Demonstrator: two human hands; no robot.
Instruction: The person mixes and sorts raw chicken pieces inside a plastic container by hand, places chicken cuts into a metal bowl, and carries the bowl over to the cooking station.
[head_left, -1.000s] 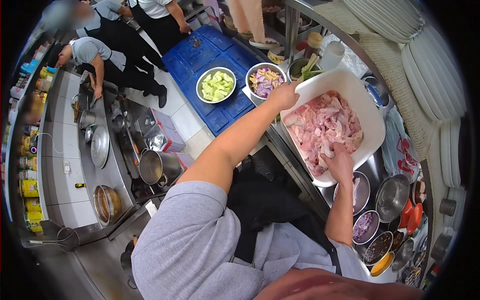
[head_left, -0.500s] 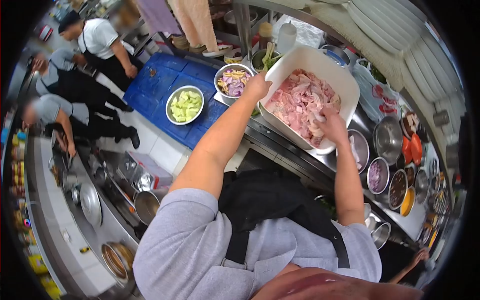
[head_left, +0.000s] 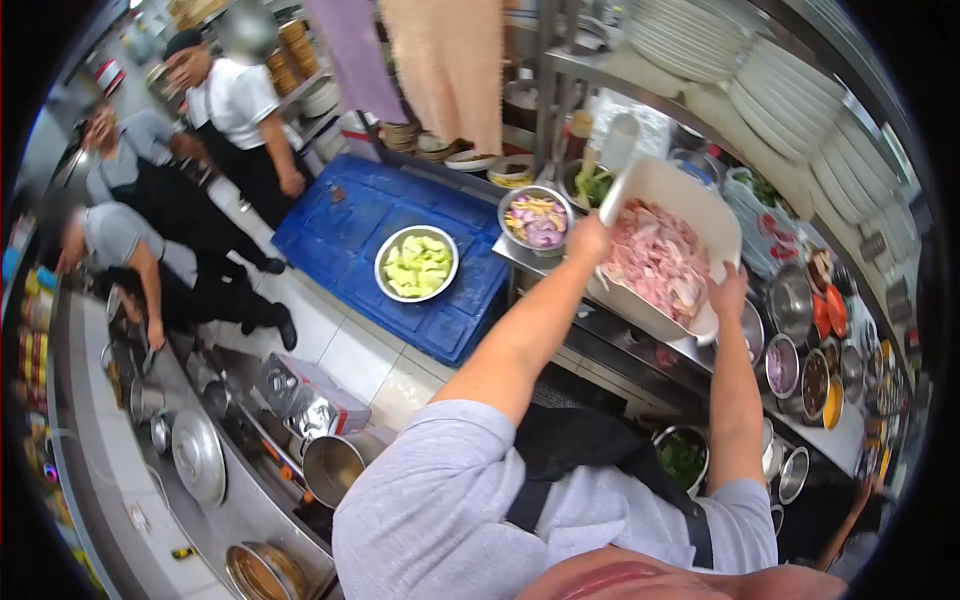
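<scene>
A white plastic tub full of raw pink meat pieces, which look like chicken, stands tilted at the counter in front of me. My left hand grips its left rim. On the opposite side my right hand is closed on the tub's right edge, its fingertips partly hidden. Close beside my left hand sits a steel bowl of chopped purple onion and yellowish pieces. Farther left, a steel bowl of pale green chopped vegetable rests on a blue chest lid.
Several steel bowls, one with chopped onion, line the counter at right. Stacked plates fill the shelf above. Three people stand at left, one in a white shirt. Pots, including a steel pot, stand lower left.
My right hand has come out of the meat and taken hold of the tub's right edge. My left hand keeps its grip on the rim. The view has swung left.
</scene>
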